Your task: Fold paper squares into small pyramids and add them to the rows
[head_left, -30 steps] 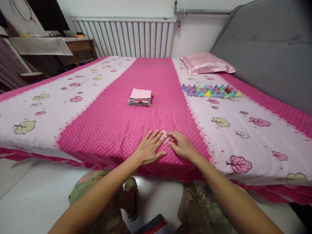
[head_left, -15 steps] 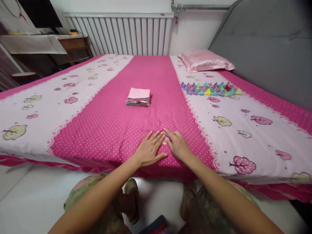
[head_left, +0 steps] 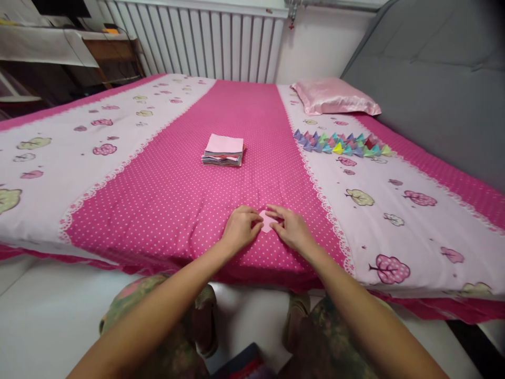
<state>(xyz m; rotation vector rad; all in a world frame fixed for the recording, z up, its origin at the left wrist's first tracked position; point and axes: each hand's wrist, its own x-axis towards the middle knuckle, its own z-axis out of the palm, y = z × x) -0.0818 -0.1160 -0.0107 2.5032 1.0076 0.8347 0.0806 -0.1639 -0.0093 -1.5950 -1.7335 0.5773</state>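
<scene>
A small piece of folded pink paper [head_left: 268,221] lies on the dotted bedspread near the front edge of the bed. My left hand [head_left: 240,227] is at its left side, fingers curled and thumb and fingertips closed on the paper's edge. At the right side, my right hand [head_left: 291,226] holds the paper's other edge, the index finger near the top and the thumb lower down. The middle of the paper shows between the hands. Farther back sits a stack of square paper sheets [head_left: 223,150], with a pink sheet on top.
Rows of colourful folded paper pieces [head_left: 343,145] lie to the right on the bedspread [head_left: 165,200]. Behind them is a pink pillow [head_left: 335,96], beside a grey headboard [head_left: 434,68]. A white radiator [head_left: 205,42] lines the wall, and a desk [head_left: 106,50] stands at the back left.
My left hand was flat over the paper; its fingers are now curled at the left edge. My right hand has shifted slightly right, and more of the pink paper shows. The view has tilted down.
</scene>
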